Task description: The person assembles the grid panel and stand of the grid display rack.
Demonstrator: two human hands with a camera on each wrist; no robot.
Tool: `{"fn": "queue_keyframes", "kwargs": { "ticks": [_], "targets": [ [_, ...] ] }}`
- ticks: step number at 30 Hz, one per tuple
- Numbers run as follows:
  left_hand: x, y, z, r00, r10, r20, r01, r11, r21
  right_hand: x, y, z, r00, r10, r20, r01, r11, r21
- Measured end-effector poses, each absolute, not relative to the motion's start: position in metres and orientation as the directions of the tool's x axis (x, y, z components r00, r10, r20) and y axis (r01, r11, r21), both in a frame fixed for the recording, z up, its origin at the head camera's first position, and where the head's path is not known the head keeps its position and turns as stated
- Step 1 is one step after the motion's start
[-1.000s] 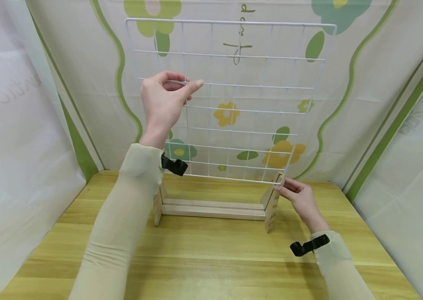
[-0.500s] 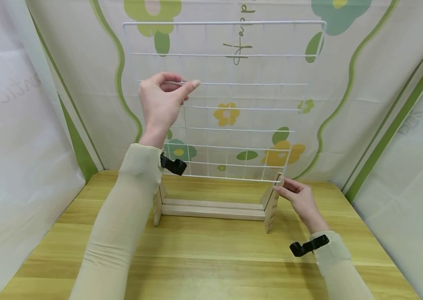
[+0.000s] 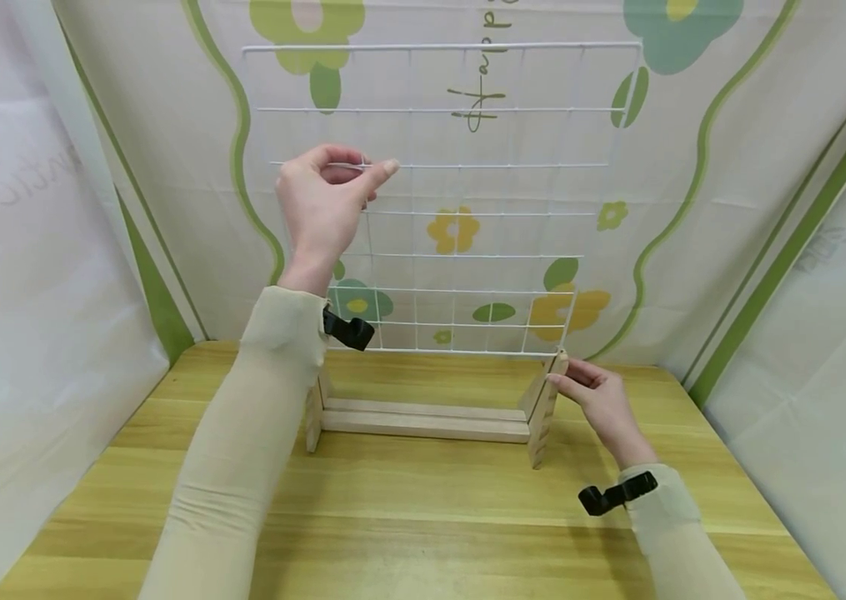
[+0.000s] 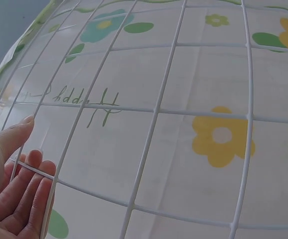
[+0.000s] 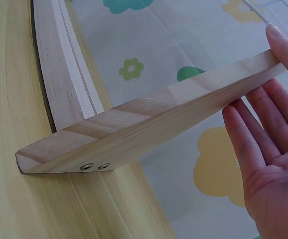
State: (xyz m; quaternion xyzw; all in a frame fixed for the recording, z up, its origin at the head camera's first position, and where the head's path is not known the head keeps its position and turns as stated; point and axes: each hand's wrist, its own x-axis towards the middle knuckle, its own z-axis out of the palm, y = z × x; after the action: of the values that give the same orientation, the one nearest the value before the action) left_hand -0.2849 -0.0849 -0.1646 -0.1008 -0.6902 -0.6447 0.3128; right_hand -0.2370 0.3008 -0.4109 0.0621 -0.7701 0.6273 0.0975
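A white wire grid panel (image 3: 460,167) stands roughly upright above a pale wooden stand (image 3: 423,423). My left hand (image 3: 325,196) pinches one of its wires left of the middle; in the left wrist view, the thumb lies on the near side of the grid and the fingers (image 4: 18,196) reach behind it. My right hand (image 3: 598,404) holds the top of the stand's right side piece (image 5: 149,107) between thumb and fingers. The panel's lower right corner is close to that top. Behind my left forearm, the lower left corner is hidden.
The stand rests on a yellow wood-grain table (image 3: 423,517); a grooved crossbar (image 5: 67,64) joins its two slanted sides. Close behind hangs a white cloth backdrop (image 3: 513,192) with printed flowers. White cloth walls (image 3: 828,275) flank the table.
The panel has turned slightly, its upper right corner shifting left and its lower edge rising a little on the right. Both hands stay almost where they were.
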Motion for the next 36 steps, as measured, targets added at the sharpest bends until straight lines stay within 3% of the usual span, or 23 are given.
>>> {"fn": "queue_keyframes", "kwargs": {
  "ticks": [36],
  "targets": [
    [-0.285,-0.076,-0.177,-0.770,-0.243,0.590,0.543,0.236,0.806,-0.236,0.299,-0.408,-0.976,0.015,0.219,-0.212,0.181,-0.960]
  ]
}}
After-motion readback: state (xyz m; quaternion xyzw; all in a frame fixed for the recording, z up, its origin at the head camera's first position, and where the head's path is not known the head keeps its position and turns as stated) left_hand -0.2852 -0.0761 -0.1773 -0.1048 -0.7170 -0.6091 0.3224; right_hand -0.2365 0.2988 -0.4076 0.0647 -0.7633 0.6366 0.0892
